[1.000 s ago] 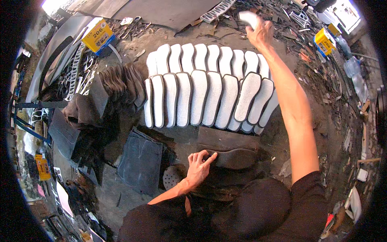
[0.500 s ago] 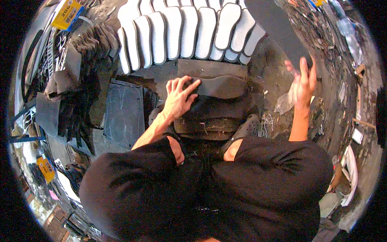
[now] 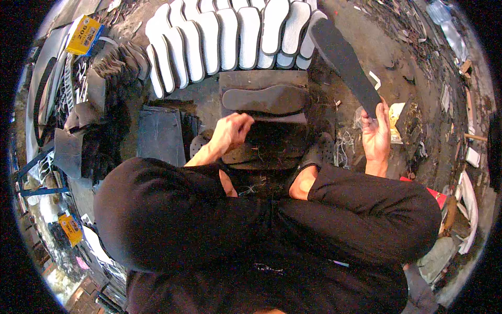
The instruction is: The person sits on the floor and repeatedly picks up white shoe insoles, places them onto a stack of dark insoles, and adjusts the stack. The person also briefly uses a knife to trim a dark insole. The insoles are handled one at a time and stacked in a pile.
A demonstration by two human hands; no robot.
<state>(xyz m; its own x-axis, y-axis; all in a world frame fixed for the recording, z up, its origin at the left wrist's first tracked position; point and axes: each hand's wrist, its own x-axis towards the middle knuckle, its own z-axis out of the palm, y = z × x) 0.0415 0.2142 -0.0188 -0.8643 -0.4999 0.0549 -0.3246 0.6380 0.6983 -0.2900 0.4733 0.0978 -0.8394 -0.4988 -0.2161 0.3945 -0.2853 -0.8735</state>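
Right of the work block, a dark sole [image 3: 345,63] stands slantwise in the air, gripped at its near end by the right hand [image 3: 375,137] — fingers and thumb pinch that end while the long body rises up and away toward the white soles, so its flat face is turned to the person, as one would hold a piece to look it over. That forearm comes up from the right knee, wrist cocked back, palm toward the body. A second dark sole [image 3: 265,99] lies flat and crosswise on the block [image 3: 261,79], a dark slab that seems to serve as a low bench between the feet. The left hand [image 3: 230,133] hangs just before this slab, fingers curled over dark material at its near edge; whether it truly clasps anything I cannot tell. Beyond the block, white soles [image 3: 230,36] lie in overlapping rows, shingled edge on edge — seemingly laid out within easy reach. Left of the block rests a dark sheet [image 3: 161,135], and farther left, heaps of dark cut pieces [image 3: 102,78]. A yellow box [image 3: 85,35] sits at the upper left among scraps.
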